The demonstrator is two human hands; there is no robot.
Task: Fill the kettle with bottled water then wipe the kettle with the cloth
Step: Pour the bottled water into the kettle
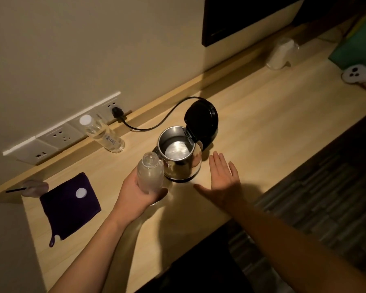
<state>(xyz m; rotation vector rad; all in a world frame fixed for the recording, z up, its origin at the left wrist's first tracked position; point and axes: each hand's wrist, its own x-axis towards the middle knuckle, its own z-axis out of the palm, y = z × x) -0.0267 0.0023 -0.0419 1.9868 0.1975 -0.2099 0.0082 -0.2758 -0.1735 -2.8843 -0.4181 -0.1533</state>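
Note:
A steel kettle (183, 163) stands mid-counter with its black lid (201, 118) flipped up, and its shiny bottom shows inside. My left hand (135, 195) grips a clear uncapped water bottle (150, 174), held upright just left of the kettle's rim. My right hand (222, 180) hovers flat with fingers spread, right of the kettle and holding nothing. A dark purple cloth (69, 205) lies flat at the left with a white bottle cap (81, 192) on it.
A second capped bottle (103, 134) stands by the wall sockets (59, 135). The kettle's black cord (156, 121) runs to a plug. A white bag (280, 55), a green item (356, 51) and a small white figure (355, 75) sit far right.

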